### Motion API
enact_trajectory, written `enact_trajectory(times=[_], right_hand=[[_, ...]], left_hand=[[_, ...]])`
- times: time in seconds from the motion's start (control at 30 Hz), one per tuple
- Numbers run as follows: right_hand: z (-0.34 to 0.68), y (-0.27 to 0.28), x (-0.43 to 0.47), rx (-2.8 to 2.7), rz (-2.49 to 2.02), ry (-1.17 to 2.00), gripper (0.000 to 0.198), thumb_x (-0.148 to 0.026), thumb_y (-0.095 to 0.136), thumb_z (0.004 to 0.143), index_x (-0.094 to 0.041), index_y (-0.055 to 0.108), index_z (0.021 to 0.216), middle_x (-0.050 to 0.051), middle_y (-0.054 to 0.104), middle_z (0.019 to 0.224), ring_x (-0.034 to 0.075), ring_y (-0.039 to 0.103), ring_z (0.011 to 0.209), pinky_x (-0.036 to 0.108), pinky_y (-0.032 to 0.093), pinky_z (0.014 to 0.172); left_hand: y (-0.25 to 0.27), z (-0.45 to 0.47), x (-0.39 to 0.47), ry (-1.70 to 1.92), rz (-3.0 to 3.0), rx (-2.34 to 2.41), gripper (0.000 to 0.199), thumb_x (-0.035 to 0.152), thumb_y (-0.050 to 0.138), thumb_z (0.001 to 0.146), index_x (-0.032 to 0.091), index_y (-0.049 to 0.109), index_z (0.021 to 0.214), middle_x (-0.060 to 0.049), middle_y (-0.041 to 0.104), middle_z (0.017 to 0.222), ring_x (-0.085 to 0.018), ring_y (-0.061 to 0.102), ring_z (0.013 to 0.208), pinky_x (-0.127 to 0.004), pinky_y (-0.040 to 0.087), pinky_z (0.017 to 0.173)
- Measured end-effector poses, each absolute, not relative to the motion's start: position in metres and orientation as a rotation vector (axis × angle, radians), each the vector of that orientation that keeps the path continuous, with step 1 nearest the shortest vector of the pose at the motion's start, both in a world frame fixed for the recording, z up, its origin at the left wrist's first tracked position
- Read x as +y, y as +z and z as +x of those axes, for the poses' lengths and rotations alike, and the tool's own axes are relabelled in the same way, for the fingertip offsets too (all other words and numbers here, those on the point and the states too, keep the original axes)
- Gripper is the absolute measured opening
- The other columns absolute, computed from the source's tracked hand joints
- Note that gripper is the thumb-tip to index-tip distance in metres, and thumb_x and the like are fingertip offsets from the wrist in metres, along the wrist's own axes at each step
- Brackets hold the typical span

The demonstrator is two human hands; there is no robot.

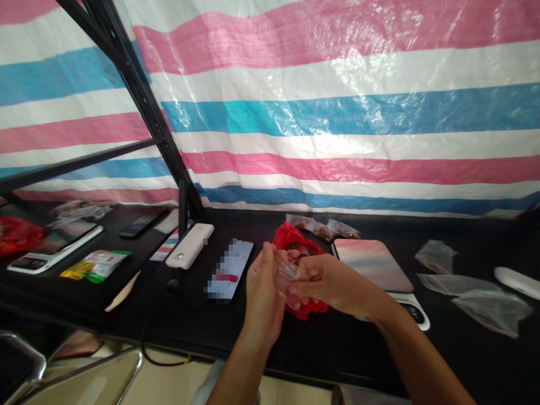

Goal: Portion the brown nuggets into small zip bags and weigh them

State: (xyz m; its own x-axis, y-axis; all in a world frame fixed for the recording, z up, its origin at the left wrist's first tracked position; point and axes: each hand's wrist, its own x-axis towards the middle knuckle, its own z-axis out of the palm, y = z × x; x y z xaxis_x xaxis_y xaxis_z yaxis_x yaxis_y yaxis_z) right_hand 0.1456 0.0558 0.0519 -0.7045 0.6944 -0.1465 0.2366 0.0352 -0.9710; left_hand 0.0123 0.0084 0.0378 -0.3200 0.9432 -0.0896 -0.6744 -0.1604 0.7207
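My left hand (264,292) and my right hand (327,284) meet over an open red plastic bag (310,310). Between them is a small clear plastic bag (287,275), pinched by the fingers of both hands. Reddish-brown pieces (301,245) show inside the red bag, but my hands cover much of it. Just behind lie several small filled clear packets (320,230). To the right of the red bag sits a digital scale (373,264) with a pinkish plate, its display partly hidden by my right forearm.
Flat clear zip bags (491,310) and a white object (517,282) lie at the right. Left of my hands are a lit phone (231,270) and a white power bank (189,246). Farther left are another scale (29,263), a colourful packet (103,264) and a black metal post (145,95).
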Motion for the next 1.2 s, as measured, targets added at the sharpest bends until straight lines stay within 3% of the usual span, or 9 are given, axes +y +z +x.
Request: enact_trajectory(times=[0.13,0.2,0.4,0.57,0.67,0.83,1.0,1.1,1.2], right_hand=[[0.146,0.055,0.057,-1.885,-0.944,1.716,0.045,-0.057,0.073,0.081,-0.017,0.057,0.066,-0.003,0.057,0.056,0.009,0.047,0.050,0.022,0.033,0.049],[0.146,0.056,0.056,-1.861,-0.853,1.757,0.046,-0.059,0.071,0.083,-0.017,0.058,0.070,-0.004,0.056,0.059,0.008,0.044,0.051,0.023,0.033,0.051],[0.147,0.050,0.055,-2.040,-0.724,1.778,0.034,-0.049,0.072,0.086,-0.017,0.062,0.080,0.000,0.063,0.077,0.013,0.055,0.069,0.026,0.044,0.064],[0.151,0.064,0.050,-2.026,-0.894,1.286,0.022,-0.037,0.072,0.088,-0.021,0.059,0.096,-0.001,0.058,0.085,0.014,0.052,0.075,0.027,0.045,0.069],[0.148,0.073,0.044,-2.059,-0.816,1.066,0.014,-0.026,0.065,0.093,-0.023,0.062,0.106,0.001,0.058,0.096,0.014,0.053,0.080,0.027,0.045,0.073],[0.143,0.073,0.038,-2.150,-0.685,0.841,0.020,-0.012,0.052,0.097,-0.024,0.068,0.096,0.004,0.057,0.103,0.017,0.057,0.095,0.030,0.044,0.085],[0.148,0.074,0.041,-2.128,-0.644,0.784,0.019,-0.012,0.048,0.098,-0.023,0.060,0.088,0.004,0.058,0.097,0.018,0.057,0.093,0.030,0.045,0.082],[0.150,0.071,0.049,-2.068,-0.698,0.726,0.017,-0.018,0.046,0.101,-0.024,0.062,0.100,0.005,0.062,0.100,0.020,0.059,0.097,0.032,0.046,0.087],[0.153,0.058,0.064,-2.118,-0.883,0.559,0.028,-0.010,0.044,0.097,-0.023,0.066,0.110,0.008,0.065,0.110,0.022,0.059,0.104,0.035,0.045,0.093]], left_hand=[[0.038,0.004,0.004,1.685,0.545,0.683,0.064,0.055,0.086,0.071,0.019,0.064,0.120,-0.008,0.075,0.104,-0.026,0.071,0.108,-0.040,0.054,0.098],[0.039,0.000,0.002,1.633,0.632,0.674,0.065,0.047,0.086,0.074,0.020,0.062,0.128,-0.009,0.075,0.111,-0.027,0.069,0.114,-0.041,0.051,0.102],[0.036,-0.003,-0.002,1.630,0.642,0.755,0.053,0.055,0.080,0.078,0.018,0.065,0.113,-0.007,0.075,0.094,-0.027,0.071,0.105,-0.040,0.054,0.094],[0.032,-0.009,-0.004,1.655,0.937,1.008,0.050,0.059,0.070,0.086,0.018,0.062,0.113,-0.004,0.073,0.087,-0.018,0.070,0.082,-0.031,0.054,0.080],[0.031,-0.010,-0.006,1.611,1.075,1.108,0.053,0.064,0.066,0.086,0.019,0.061,0.112,-0.005,0.073,0.092,-0.019,0.069,0.082,-0.031,0.054,0.078],[0.025,-0.008,-0.008,1.547,1.214,1.050,0.052,0.061,0.068,0.086,0.021,0.060,0.118,-0.009,0.070,0.114,-0.023,0.068,0.101,-0.032,0.052,0.089],[0.023,-0.008,-0.003,1.452,1.314,1.046,0.036,0.051,0.065,0.092,0.020,0.065,0.111,-0.006,0.071,0.102,-0.020,0.066,0.094,-0.030,0.050,0.087],[0.023,-0.011,0.002,1.538,1.293,1.186,0.038,0.053,0.066,0.090,0.019,0.066,0.105,-0.005,0.069,0.094,-0.018,0.064,0.086,-0.028,0.050,0.080],[0.023,-0.014,0.004,1.670,1.192,1.338,0.041,0.057,0.064,0.090,0.020,0.062,0.105,-0.001,0.064,0.086,-0.015,0.058,0.074,-0.026,0.047,0.069]])
